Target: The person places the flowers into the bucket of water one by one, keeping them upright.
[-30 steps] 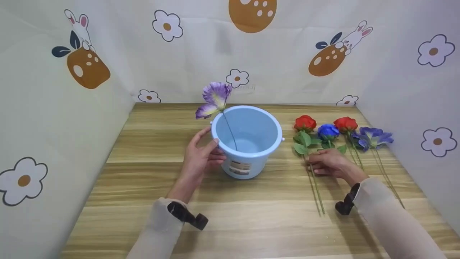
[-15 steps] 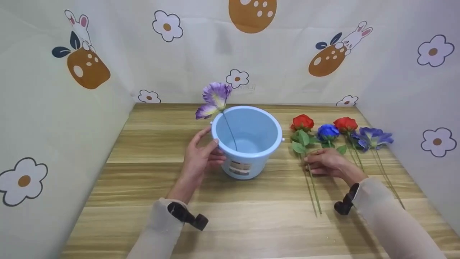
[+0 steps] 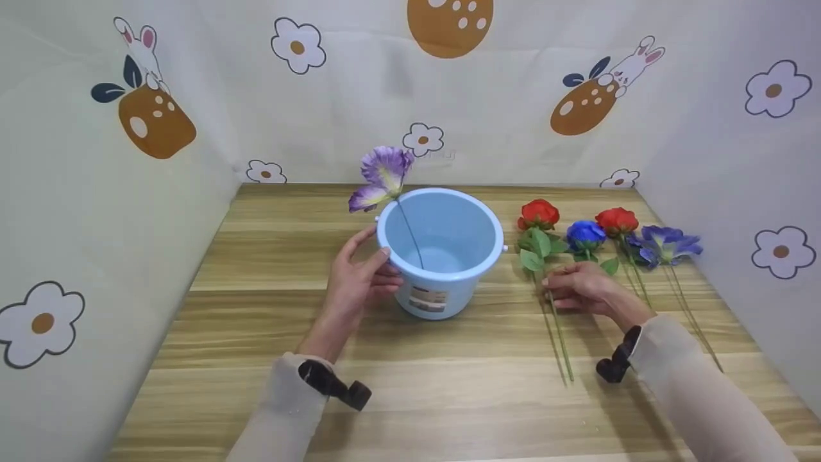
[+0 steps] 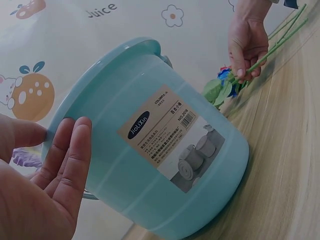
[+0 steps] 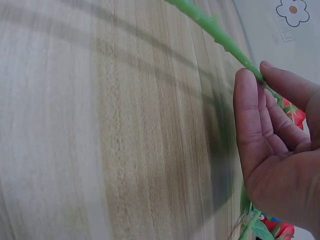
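A light blue bucket (image 3: 465, 292) stands upright on the wooden table. My left hand (image 3: 356, 279) grips its left rim, thumb on one side and fingers on the other, as the left wrist view also shows. A purple and yellow artificial flower (image 3: 388, 173) leans in the bucket, its head above the back left rim. To the right, my right hand (image 3: 587, 289) pinches the green stem (image 5: 220, 36) of a red artificial rose (image 3: 539, 215) between thumb and fingertips. The rose's head points to the back wall, close to the tabletop.
Beside the right hand lie a blue rose (image 3: 585, 236), another red rose (image 3: 617, 221) and a violet-blue flower (image 3: 670, 247). Printed cloth walls (image 3: 359, 96) border the table (image 3: 449, 398) at the back and both sides.
The right hand and the red rose have shifted slightly left, mostly in the first half second. The left hand, the bucket and the purple flower stay where they were.
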